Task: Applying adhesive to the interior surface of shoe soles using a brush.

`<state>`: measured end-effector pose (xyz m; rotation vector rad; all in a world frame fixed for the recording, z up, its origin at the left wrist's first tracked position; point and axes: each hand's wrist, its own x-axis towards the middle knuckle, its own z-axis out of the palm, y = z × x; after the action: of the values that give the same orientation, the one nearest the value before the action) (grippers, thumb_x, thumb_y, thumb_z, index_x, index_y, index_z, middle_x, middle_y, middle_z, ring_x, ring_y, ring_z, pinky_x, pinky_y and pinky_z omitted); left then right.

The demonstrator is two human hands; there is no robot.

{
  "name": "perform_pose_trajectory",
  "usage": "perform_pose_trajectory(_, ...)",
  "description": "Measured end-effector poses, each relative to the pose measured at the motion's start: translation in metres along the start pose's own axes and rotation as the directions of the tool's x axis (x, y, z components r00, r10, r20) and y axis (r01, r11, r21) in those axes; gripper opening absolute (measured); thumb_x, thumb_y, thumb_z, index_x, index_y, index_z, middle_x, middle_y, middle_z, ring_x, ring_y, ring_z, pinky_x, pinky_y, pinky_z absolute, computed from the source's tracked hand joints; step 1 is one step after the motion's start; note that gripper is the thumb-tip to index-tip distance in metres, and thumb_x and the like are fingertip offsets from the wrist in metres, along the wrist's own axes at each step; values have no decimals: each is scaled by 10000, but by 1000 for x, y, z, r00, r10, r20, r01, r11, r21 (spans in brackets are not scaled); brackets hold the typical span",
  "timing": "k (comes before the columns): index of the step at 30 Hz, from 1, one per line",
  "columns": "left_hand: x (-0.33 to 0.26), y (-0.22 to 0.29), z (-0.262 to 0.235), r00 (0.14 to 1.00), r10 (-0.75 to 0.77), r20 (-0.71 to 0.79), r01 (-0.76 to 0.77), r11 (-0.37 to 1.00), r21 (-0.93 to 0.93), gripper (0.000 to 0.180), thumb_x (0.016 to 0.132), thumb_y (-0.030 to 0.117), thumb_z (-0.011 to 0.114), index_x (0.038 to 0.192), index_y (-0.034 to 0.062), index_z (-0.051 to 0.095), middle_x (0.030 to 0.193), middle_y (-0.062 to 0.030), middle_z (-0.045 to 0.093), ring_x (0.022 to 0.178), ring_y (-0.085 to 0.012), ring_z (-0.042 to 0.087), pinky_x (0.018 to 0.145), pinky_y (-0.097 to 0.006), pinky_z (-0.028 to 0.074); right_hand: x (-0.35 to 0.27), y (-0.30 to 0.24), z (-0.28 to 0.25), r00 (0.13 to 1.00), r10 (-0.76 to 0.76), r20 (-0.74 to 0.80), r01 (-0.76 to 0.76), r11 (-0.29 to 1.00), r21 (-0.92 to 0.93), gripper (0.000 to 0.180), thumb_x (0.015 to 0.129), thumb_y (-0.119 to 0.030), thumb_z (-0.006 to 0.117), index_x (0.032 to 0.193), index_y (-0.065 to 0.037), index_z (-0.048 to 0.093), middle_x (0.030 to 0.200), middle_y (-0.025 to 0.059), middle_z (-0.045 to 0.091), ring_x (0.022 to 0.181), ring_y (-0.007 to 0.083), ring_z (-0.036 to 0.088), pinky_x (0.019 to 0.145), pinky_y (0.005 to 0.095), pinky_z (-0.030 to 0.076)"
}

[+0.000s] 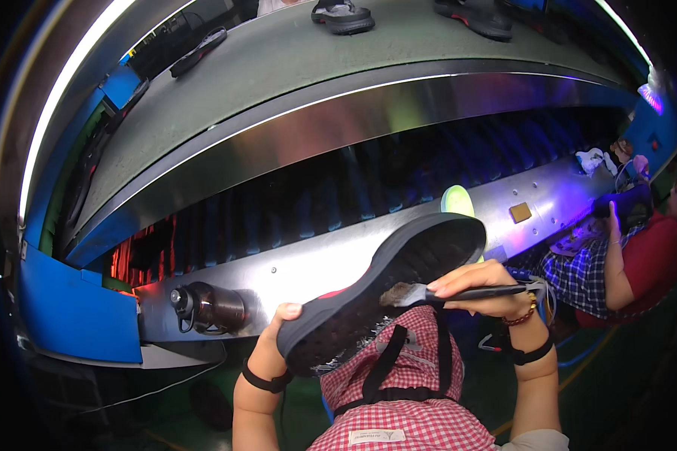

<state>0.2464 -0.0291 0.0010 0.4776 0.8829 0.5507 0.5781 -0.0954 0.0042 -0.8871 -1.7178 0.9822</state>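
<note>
My left hand (pixel 280 322) grips a large black shoe sole (pixel 376 279) by its lower left end, the thumb over the rim. The sole is tilted, its hollow inner side towards me, with a red patch on its outer edge. White, shiny streaks lie along the near part of the inside. My right hand (pixel 483 287) is closed around the dark handle of a brush (pixel 406 294), whose bristles are at the inner face of the sole; whether they touch it I cannot tell. A yellow-green cup (pixel 456 200) stands just beyond the sole's far end.
A metal ledge (pixel 263 276) runs before me, bearing a dark bottle (pixel 212 307) and a small brown block (pixel 520 213). Above it, a green conveyor belt (pixel 278 90) carries several shoes (pixel 342 16). At the right sits a co-worker in red (pixel 654 259), one hand on a dark item.
</note>
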Motion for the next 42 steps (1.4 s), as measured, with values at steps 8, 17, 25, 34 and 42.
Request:
perform_pose_trajectory(8, 35, 31, -2, 900, 174, 399, -57, 956, -288, 575, 928, 450, 396, 1295, 7, 415, 1308, -115, 467, 1166, -229, 469, 1022, -338, 333, -10, -20, 14, 1000, 2, 3, -2, 1000, 5, 228, 707, 20, 701, 933, 15, 665, 965, 147, 664, 949, 265, 633, 849, 345, 499)
perform_pose_trajectory(17, 138, -56, 19, 863, 238, 445, -113, 950, -289, 950, 744, 802, 181, 1333, 80, 364, 1285, -149, 470, 1132, -391, 478, 953, -547, 376, -8, 65, 78, 785, 505, -360, -362, 844, 395, 177, 772, -7, 638, 941, 45, 656, 898, 106, 671, 831, 132, 617, 782, 255, 488)
perform_pose_trajectory(25, 135, -54, 13, 824, 229, 518, -61, 945, -320, 1044, 679, 852, 153, 1310, 50, 371, 1210, -247, 493, 1070, -376, 528, 921, -504, 430, 5, 61, 80, 806, 449, -385, -313, 876, 367, 161, 784, -22, 630, 929, 42, 661, 869, 87, 675, 785, 119, 616, 734, 241, 489)
perform_pose_trajectory(34, 116, -27, 34, 849, 523, 74, -470, 812, -345, 990, 703, 843, 123, 1097, 24, 516, 1028, -210, 591, 934, -338, 576, 842, -453, 463, 7, 37, 115, 914, -290, -285, 103, 843, -528, 196, 667, -64, 707, 856, -36, 663, 871, 91, 671, 849, 208, 650, 701, 298, 488)
perform_pose_trajectory(42, 106, -2, 23, 769, 630, 111, -545, 736, -402, 1040, 648, 886, 182, 985, -29, 546, 954, -173, 590, 934, -315, 532, 892, -426, 412, -5, 7, 71, 993, -114, 19, 111, 897, -428, 156, 705, -104, 691, 857, -77, 672, 889, 73, 675, 863, 199, 648, 710, 302, 485)
